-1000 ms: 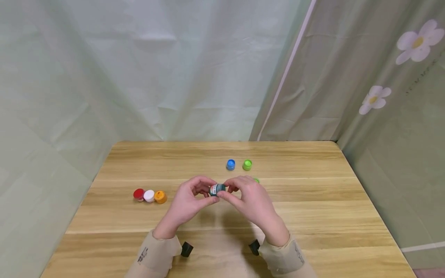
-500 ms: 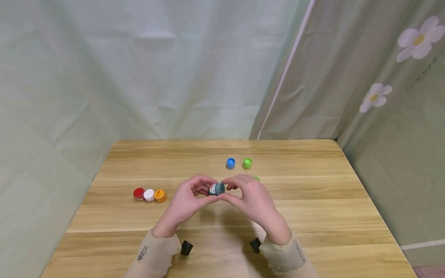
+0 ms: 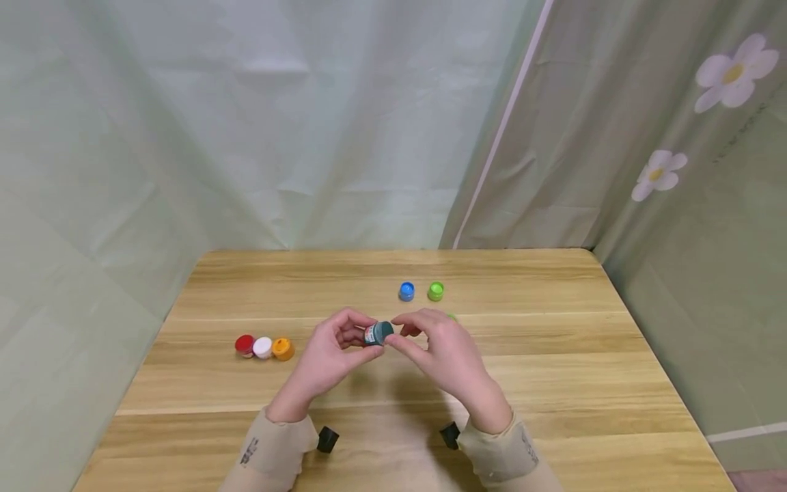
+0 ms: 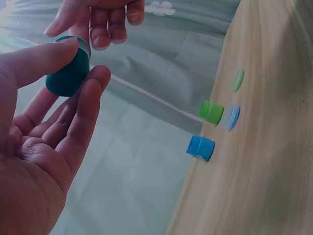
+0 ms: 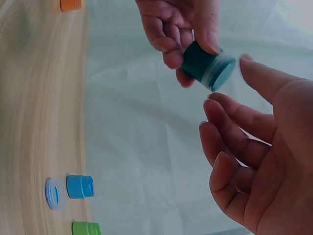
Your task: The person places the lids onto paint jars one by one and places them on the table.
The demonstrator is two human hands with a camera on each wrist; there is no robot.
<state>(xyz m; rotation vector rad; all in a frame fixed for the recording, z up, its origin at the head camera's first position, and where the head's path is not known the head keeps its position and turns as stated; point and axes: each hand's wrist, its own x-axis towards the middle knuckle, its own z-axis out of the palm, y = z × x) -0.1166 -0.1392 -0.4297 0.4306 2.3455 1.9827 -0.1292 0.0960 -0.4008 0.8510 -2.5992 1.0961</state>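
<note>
A small dark green paint jar (image 3: 376, 333) is held up over the table, pinched between the thumb and fingers of my left hand (image 3: 332, 348). Its lid end (image 5: 222, 73) is tilted toward my right hand (image 3: 445, 352). That hand is spread around the lid, with thumb and fingertips close to it; the right wrist view shows a small gap at the thumb. From the left wrist, the jar's dark green base (image 4: 68, 76) shows between thumb and fingers.
On the wooden table (image 3: 553, 383), a blue jar (image 3: 407, 292) and a lime jar (image 3: 436, 292) stand toward the back. A blue lid (image 4: 231, 116) and a green lid (image 4: 238, 81) lie near them. Red (image 3: 244, 345), white (image 3: 263, 347) and orange (image 3: 283, 348) jars stand left.
The jar has shifted slightly left in my left hand and its lid end has tilted upward. My right fingers, earlier at the lid, now have a little space from it.
</note>
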